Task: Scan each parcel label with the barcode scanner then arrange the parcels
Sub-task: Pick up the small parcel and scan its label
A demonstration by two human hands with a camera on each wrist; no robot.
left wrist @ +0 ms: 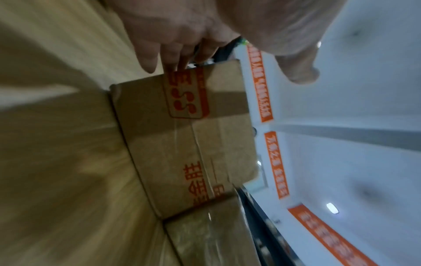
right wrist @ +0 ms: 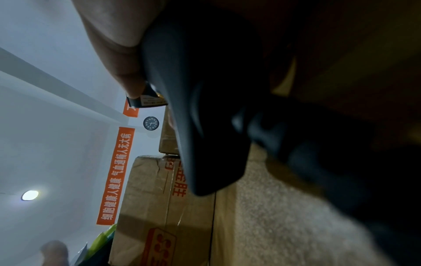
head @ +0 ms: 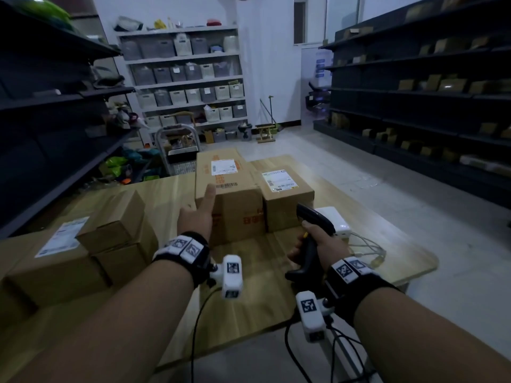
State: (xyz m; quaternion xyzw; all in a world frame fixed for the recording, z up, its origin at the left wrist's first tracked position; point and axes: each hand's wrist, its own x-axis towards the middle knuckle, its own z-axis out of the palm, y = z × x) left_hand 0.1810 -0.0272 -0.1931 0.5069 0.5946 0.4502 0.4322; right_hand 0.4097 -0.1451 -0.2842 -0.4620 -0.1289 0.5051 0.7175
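Gripping the barcode scanner point(head: 313, 225) at lower right of centre, my right hand point(head: 318, 241) aims it toward two labelled parcels: tall parcel point(head: 229, 189), shorter parcel point(head: 287, 194). My left hand point(head: 197, 217) reaches open-fingered beside the tall one on the table point(head: 257, 299).

Two tall cardboard parcels point(head: 229, 189) point(head: 287, 194) stand side by side at the wooden table's point(head: 257, 299) far edge; stacked cardboard boxes point(head: 110, 239) sit near left.

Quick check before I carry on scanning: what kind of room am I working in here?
Most likely a small parcel stockroom or storeroom. Dark shelving on the right holds rows of cardboard boxes, white shelves at the back carry labelled storage bins, and labelled parcels sit on the wooden table in front of you.
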